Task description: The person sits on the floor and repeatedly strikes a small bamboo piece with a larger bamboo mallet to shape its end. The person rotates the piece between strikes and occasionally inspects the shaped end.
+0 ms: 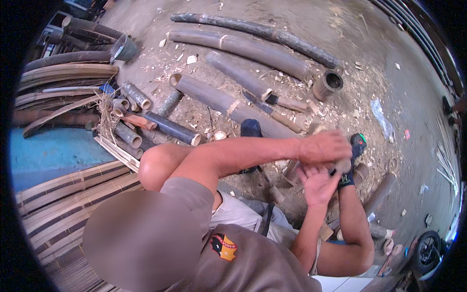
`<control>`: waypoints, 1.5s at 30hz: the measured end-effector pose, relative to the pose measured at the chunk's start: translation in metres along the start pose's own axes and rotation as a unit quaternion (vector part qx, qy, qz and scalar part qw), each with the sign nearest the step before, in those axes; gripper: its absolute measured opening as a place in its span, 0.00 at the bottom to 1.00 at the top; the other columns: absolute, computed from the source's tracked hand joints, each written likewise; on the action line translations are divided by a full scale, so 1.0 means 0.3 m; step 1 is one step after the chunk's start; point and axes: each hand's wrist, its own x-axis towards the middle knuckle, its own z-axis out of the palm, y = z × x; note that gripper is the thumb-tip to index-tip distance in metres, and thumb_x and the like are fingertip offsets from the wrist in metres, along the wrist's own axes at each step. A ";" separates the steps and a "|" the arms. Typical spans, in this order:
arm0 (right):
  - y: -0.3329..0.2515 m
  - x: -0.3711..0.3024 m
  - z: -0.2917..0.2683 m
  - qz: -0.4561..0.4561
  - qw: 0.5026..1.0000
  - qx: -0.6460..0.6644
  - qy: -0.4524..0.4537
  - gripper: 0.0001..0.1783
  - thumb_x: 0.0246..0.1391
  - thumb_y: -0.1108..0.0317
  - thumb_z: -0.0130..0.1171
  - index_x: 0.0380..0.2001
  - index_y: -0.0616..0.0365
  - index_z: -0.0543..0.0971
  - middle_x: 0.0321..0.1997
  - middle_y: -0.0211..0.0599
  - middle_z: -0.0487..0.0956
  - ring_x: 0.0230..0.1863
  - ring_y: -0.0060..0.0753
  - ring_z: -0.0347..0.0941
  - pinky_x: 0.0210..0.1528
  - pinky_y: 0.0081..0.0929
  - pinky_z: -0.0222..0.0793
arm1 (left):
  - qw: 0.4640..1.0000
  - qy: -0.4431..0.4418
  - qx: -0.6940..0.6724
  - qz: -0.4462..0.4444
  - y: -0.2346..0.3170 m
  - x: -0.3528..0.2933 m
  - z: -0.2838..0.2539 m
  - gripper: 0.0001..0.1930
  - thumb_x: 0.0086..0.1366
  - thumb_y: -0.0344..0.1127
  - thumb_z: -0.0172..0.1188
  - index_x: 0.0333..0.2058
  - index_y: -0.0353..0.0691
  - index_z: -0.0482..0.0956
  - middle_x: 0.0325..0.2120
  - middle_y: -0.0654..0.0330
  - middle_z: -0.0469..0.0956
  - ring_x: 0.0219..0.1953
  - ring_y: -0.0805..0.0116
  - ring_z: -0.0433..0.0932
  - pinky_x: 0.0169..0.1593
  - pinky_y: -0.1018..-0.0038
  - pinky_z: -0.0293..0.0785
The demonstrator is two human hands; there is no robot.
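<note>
My left hand (325,147) reaches across at the end of the bent left arm, its fingers curled and smeared by motion. What it grips is mostly hidden; a pale rounded end (343,167) shows just below it. Close beneath, my right hand (318,185) has its palm turned up and fingers apart, the thumb near that rounded end. Both hands are between my knees, above the right foot. Beyond them lie two long blades with wooden handles, one knife (279,117) beside a thick bamboo pole (204,95), the other tool (290,103) just behind.
Several bamboo poles (243,46) lie across the chip-strewn floor. An upright bamboo tube (327,85) stands at right, with a clear plastic bag (383,118) farther right. Cut tubes (171,127), split strips (68,75) and a bucket (124,48) crowd the left. A slatted bamboo bench (68,194) is nearer.
</note>
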 end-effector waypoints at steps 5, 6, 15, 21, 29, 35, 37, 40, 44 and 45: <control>-0.178 -0.034 -0.064 -0.200 0.979 0.047 -0.010 0.33 0.69 0.46 0.54 0.69 0.53 0.68 0.54 0.42 0.82 0.54 0.44 0.81 0.58 0.46 0.78 | 0.991 0.065 -0.114 0.038 0.205 0.049 0.008 0.43 0.45 0.50 0.79 0.61 0.46 0.73 0.61 0.51 0.70 0.67 0.45 0.67 0.73 0.45 0.61; -0.225 -0.043 -0.077 -0.174 0.985 0.013 0.011 0.33 0.68 0.49 0.56 0.70 0.52 0.67 0.50 0.41 0.84 0.51 0.43 0.83 0.54 0.45 0.81 | 0.988 0.085 -0.128 0.021 0.186 0.004 0.002 0.45 0.45 0.52 0.80 0.62 0.47 0.73 0.62 0.49 0.69 0.67 0.43 0.66 0.73 0.45 0.61; -0.063 -0.078 -0.094 -0.243 0.930 -0.217 0.171 0.23 0.62 0.69 0.62 0.59 0.54 0.70 0.29 0.38 0.79 0.28 0.35 0.81 0.28 0.35 0.80 | 0.889 -0.278 0.154 -0.329 -0.005 -0.337 0.114 0.48 0.47 0.57 0.81 0.64 0.49 0.69 0.52 0.54 0.75 0.60 0.52 0.73 0.59 0.51 0.69; 0.028 -0.055 -0.119 -0.215 0.908 -0.308 0.186 0.23 0.60 0.72 0.60 0.58 0.57 0.69 0.33 0.37 0.79 0.28 0.33 0.82 0.29 0.33 0.81 | 0.888 -0.256 0.162 -0.345 -0.039 -0.316 0.125 0.48 0.45 0.57 0.82 0.62 0.48 0.70 0.52 0.55 0.76 0.60 0.52 0.73 0.59 0.47 0.68; 0.066 -0.019 -0.130 -0.177 0.939 -0.230 0.187 0.17 0.60 0.72 0.62 0.51 0.52 0.72 0.27 0.33 0.76 0.20 0.30 0.74 0.21 0.31 0.72 | 0.886 -0.259 0.164 -0.347 -0.041 -0.303 0.126 0.50 0.45 0.58 0.82 0.65 0.48 0.69 0.54 0.55 0.75 0.61 0.52 0.72 0.63 0.44 0.67; 0.161 0.010 -0.103 -0.162 0.933 -0.234 0.222 0.16 0.62 0.70 0.63 0.51 0.49 0.72 0.26 0.31 0.74 0.19 0.29 0.72 0.20 0.30 0.70 | 0.877 -0.284 0.163 -0.352 -0.001 -0.291 0.115 0.52 0.47 0.57 0.81 0.69 0.48 0.67 0.54 0.54 0.75 0.61 0.51 0.72 0.63 0.50 0.67; 0.205 0.031 -0.096 -0.158 0.930 -0.236 0.233 0.16 0.62 0.69 0.63 0.51 0.49 0.72 0.26 0.30 0.74 0.19 0.28 0.72 0.20 0.30 0.70 | 0.878 -0.289 0.155 -0.348 -0.005 -0.290 0.115 0.52 0.47 0.58 0.80 0.69 0.49 0.66 0.55 0.53 0.75 0.61 0.49 0.73 0.63 0.48 0.68; 0.305 0.096 -0.117 -0.179 0.922 -0.244 0.242 0.14 0.62 0.70 0.61 0.48 0.47 0.71 0.26 0.29 0.73 0.20 0.27 0.71 0.19 0.30 0.69 | 0.900 -0.279 0.085 -0.323 -0.038 -0.276 0.130 0.54 0.47 0.59 0.80 0.70 0.48 0.65 0.55 0.51 0.75 0.60 0.44 0.74 0.62 0.46 0.69; 0.365 0.161 -0.089 -0.218 0.926 -0.153 0.268 0.14 0.61 0.70 0.61 0.47 0.50 0.70 0.27 0.30 0.73 0.20 0.27 0.71 0.22 0.30 0.70 | 0.902 -0.284 -0.016 -0.324 -0.070 -0.194 0.156 0.49 0.43 0.60 0.80 0.61 0.41 0.71 0.52 0.48 0.76 0.58 0.43 0.77 0.60 0.51 0.74; 0.359 0.173 -0.073 -0.224 0.922 -0.140 0.282 0.14 0.61 0.70 0.61 0.47 0.51 0.70 0.27 0.30 0.73 0.20 0.27 0.71 0.23 0.30 0.70 | 0.895 -0.293 -0.021 -0.336 -0.069 -0.178 0.159 0.47 0.42 0.61 0.80 0.57 0.40 0.74 0.51 0.49 0.76 0.58 0.45 0.76 0.61 0.52 0.74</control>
